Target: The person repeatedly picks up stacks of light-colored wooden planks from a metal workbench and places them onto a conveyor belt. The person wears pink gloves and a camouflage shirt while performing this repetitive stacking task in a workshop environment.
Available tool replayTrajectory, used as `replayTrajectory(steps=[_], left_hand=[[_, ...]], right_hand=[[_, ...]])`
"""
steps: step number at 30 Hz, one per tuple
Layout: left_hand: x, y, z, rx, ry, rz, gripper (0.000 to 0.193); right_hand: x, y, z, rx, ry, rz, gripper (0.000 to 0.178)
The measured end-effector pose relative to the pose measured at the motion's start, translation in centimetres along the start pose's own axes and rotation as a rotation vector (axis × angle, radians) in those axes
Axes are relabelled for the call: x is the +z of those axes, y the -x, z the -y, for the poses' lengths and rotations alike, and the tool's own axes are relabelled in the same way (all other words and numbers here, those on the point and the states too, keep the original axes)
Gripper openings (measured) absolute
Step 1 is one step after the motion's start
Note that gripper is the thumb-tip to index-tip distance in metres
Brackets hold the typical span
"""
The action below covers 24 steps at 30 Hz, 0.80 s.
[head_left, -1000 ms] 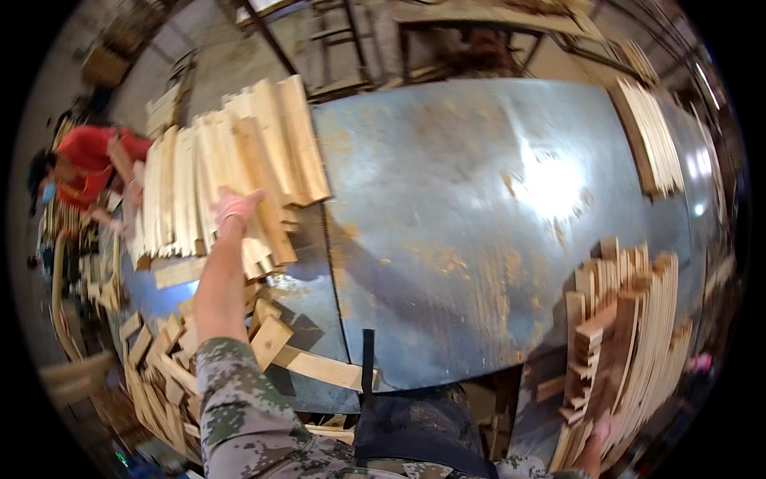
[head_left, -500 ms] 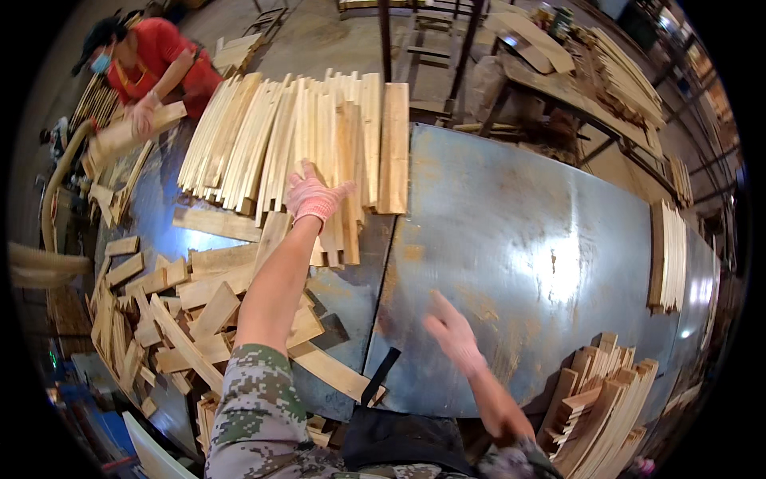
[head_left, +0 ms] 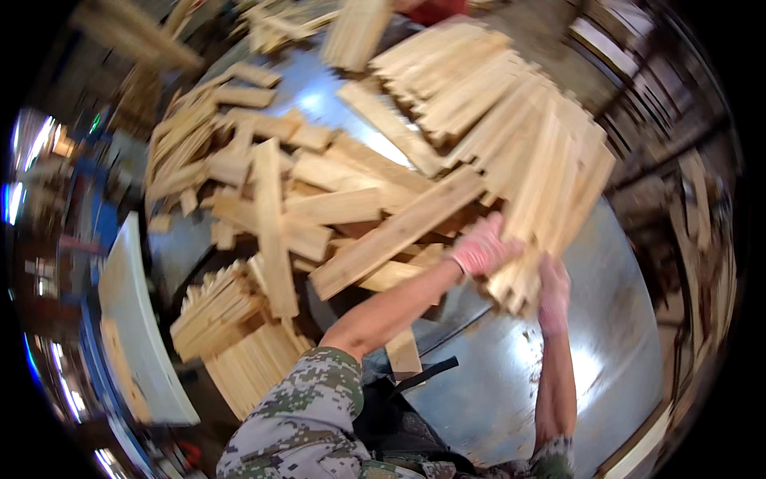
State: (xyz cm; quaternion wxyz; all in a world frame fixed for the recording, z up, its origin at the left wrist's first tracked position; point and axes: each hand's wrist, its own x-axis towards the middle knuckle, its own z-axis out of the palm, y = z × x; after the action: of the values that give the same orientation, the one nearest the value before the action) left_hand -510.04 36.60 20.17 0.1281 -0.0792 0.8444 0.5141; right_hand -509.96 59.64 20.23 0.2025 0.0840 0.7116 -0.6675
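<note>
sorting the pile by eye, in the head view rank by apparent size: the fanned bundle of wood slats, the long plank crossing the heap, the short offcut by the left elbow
1. Fanned bundle of wood slats, held at its near end by the left hand and right hand.
2. Long plank.
3. Short offcut, though fisheye bending makes it unsure.

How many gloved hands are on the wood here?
2. The left hand grips the near ends of the slat bundle; the right hand is just beside it, under the same ends. Others may be hidden.
</note>
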Motion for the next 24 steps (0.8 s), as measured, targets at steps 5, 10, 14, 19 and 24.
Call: replayTrajectory(steps=[5,10,14,19,24], left_hand=[[3.3,7.4,0.7,-0.216,0.455,0.045,0.109],[8.5,14.3,1.5,-0.217,0.396,-0.028,0.125],[6.7,25.8,-0.1,-0.092,0.458,-0.109,0.12],[6.4,39.7,-0.1,0.039,0.522,-0.447,0.116],[6.1,51.3,5.0,0.135,1.174,-0.795,0.091]], right_hand=[[-2.2,3.9,-4.2,0.181,-0.053,0.134,0.056],[-2.5,11.9,-5.2,-0.014,0.356,0.086,0.06],[-0.4,20.8,-4.7,-0.126,0.239,0.194,0.059],[3.5,28.9,-2.3,-0.123,0.051,0.525,0.072],[12.0,33.5,1.4,-0.26,0.574,0.821,0.061]])
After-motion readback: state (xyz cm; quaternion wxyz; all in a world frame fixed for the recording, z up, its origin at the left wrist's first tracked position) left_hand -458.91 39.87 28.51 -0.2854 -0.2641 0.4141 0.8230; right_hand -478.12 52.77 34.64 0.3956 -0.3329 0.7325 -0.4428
